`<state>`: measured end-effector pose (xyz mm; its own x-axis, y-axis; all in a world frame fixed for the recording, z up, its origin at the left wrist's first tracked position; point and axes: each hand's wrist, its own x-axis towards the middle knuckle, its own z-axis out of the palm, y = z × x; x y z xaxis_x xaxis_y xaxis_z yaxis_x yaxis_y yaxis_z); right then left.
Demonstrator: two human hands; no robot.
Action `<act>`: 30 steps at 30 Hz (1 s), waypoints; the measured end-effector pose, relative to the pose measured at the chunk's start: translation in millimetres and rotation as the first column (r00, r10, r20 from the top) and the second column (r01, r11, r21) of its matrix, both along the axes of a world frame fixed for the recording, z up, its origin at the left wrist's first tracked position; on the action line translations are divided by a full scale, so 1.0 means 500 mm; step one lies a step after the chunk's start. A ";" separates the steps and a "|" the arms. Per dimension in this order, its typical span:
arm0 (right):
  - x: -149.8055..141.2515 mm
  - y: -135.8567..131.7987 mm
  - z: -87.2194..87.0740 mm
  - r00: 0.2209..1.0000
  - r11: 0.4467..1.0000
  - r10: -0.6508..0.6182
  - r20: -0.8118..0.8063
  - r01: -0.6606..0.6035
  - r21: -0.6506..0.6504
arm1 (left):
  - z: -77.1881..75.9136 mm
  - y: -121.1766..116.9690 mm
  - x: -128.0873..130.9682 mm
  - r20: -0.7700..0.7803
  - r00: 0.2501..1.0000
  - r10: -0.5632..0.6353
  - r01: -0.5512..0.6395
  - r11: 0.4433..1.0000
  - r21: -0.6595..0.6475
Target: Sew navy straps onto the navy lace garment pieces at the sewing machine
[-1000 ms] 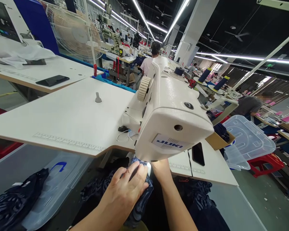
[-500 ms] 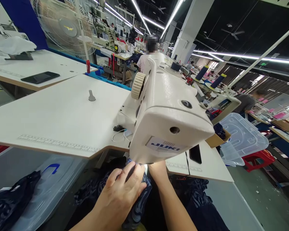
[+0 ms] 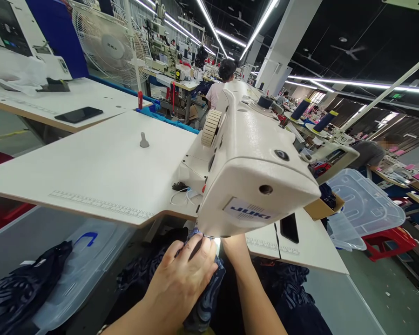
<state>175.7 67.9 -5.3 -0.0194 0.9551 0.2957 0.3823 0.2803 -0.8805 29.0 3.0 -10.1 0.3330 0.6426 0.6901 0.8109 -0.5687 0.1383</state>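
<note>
A white JUKI sewing machine [image 3: 254, 172] stands in front of me, its lit sewing area low under the head. Below it hangs a navy patterned garment piece [image 3: 203, 304], its top edge gathered near the needle area. My left hand [image 3: 186, 267] grips this cloth, with fingers bent and pressed together over its upper end. On the other side, my right hand [image 3: 234, 245] reaches in under the machine head. Its fingers are hidden behind the head, so what they touch cannot be seen.
A clear plastic bin [image 3: 80, 265] with dark patterned cloth [image 3: 31, 281] sits at lower left. Phones lie on the left table [image 3: 78, 115] and the right side [image 3: 289, 228]. A cardboard box [image 3: 321, 207], red stool [image 3: 387, 242] and fan [image 3: 111, 46] stand around. A person [image 3: 219, 81] sits ahead.
The whole view has shifted slightly, so machine and table appear farther right and a little lower. Both hands keep nearly the same place by the machine, the left still on the cloth.
</note>
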 end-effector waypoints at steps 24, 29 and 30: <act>0.038 -0.187 -0.006 0.975 0.935 0.208 -0.077 -0.221 -0.276 | 0.007 -0.004 -0.012 -0.153 0.981 -0.120 0.112 0.992 -0.059; 0.048 -0.229 0.050 0.949 0.929 0.313 -0.037 -0.314 -0.195 | 0.077 -0.032 -0.051 0.224 0.892 -0.392 0.451 0.753 -0.479; 0.045 -0.231 0.057 0.949 0.940 0.315 0.022 -0.308 -0.147 | 0.082 -0.038 -0.057 0.283 0.878 -0.387 0.478 0.676 -0.561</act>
<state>198.3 -47.6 23.2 -0.3327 0.9308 0.1517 0.3357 0.2672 -0.9033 0.7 -16.2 30.9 0.6177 0.7384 0.2705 0.4433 -0.6111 0.6557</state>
